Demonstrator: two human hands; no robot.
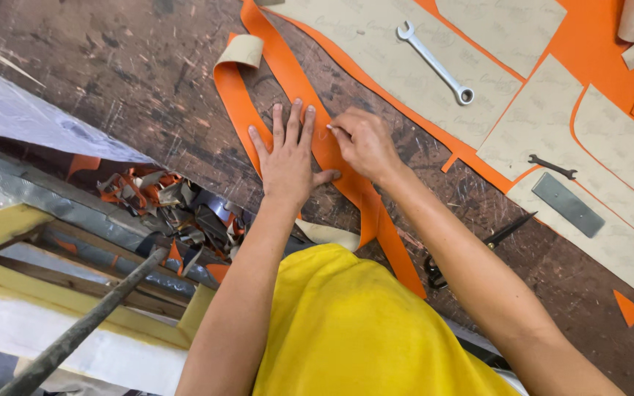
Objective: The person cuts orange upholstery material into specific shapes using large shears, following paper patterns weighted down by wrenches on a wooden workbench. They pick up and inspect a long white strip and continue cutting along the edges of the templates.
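My left hand (pixel 286 152) lies flat, fingers spread, on a long orange strip (pixel 284 62) that loops across the dark scarred workbench (pixel 133 66). My right hand (pixel 365 143) is right beside it, fingertips pinched on the same strip near its middle; I cannot tell if they hold a small tool. The strip's beige underside curls up at the far end (pixel 242 50).
Beige pattern pieces (pixel 544 117) lie on an orange sheet (pixel 596 44) at the right, weighted by a silver wrench (pixel 434 62), a small dark wrench (pixel 552 166) and a metal plate (pixel 566 204). Scissors (pixel 478 246) sit near my right forearm. Scraps (pixel 163 198) pile at the bench's left edge.
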